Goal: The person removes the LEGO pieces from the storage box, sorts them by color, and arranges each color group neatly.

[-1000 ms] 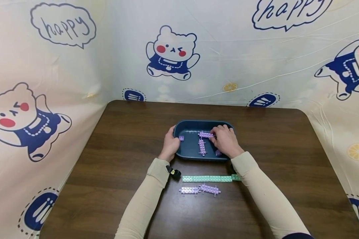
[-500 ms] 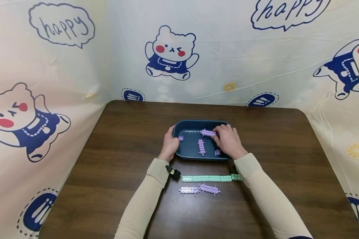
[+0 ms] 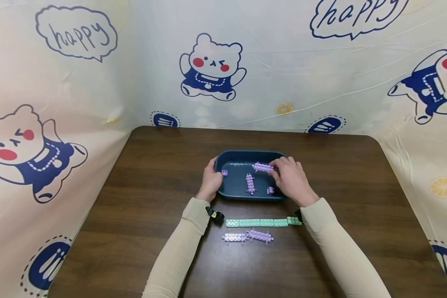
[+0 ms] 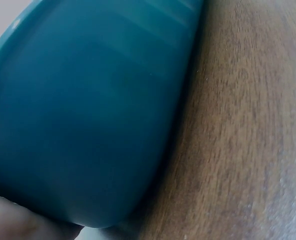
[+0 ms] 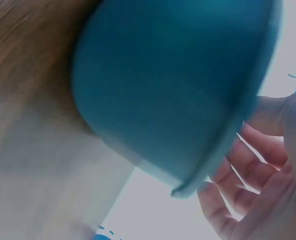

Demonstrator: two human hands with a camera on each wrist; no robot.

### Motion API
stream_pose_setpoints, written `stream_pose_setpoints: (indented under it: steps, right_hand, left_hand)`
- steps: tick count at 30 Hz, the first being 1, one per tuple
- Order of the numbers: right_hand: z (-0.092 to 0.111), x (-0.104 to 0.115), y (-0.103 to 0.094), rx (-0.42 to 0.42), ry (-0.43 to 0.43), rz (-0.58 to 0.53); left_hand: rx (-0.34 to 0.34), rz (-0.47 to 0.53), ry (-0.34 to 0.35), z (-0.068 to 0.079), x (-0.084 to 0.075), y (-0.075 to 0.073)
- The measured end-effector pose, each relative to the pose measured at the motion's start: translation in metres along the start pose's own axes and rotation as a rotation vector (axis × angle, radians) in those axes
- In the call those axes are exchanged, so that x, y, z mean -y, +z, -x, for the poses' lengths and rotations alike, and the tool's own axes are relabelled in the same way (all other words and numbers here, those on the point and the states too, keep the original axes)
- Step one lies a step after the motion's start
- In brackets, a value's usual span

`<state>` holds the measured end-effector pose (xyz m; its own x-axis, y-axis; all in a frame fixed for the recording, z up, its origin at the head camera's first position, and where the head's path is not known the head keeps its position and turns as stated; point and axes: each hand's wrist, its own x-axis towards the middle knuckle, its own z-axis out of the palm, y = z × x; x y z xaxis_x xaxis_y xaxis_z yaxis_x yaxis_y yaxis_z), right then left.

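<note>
The left hand (image 3: 210,181) holds the left end of a dark blue tray (image 3: 234,193), its thumb over the rim. Inside the tray's far right part, the right hand (image 3: 293,179) pinches the right end of a purple studded toy-brick strip (image 3: 262,167) with small side clips. A second purple strip (image 3: 250,183) lies lengthwise near the tray's middle. Small purple bricks lie at its left side (image 3: 224,173) and near right (image 3: 270,190). In the right wrist view, the tray wall (image 5: 163,85) hides the strip; the fingers (image 5: 248,170) reach over the rim.
On the brown table (image 3: 164,174), in front of the tray, runs a row of green toy bricks (image 3: 257,223). Nearer still lie two linked purple strips (image 3: 260,236). A printed cloth (image 3: 264,91) hangs behind and beside the table.
The right hand has moved right and slightly toward the person, taking the purple strip rightward inside the tray. The left hand stays on the tray's left end.
</note>
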<state>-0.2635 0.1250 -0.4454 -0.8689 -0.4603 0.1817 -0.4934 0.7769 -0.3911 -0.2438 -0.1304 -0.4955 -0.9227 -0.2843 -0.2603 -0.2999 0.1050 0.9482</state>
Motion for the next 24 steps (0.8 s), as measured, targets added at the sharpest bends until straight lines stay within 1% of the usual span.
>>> stream_pose_setpoints:
  steps: [3,10,24]
  right_hand:
    - [0.006,0.002,-0.006,-0.016,-0.012,-0.014]
    - [0.021,0.007,-0.02,-0.012,-0.002,-0.035]
    - [0.052,0.01,-0.03,-0.05,-0.027,-0.039]
  left_hand:
    - [0.001,0.001,-0.003,0.0,0.001,0.0]
    - [-0.004,-0.003,-0.005,0.001,0.001,0.001]
    - [0.006,0.003,-0.011,-0.001,0.001,-0.001]
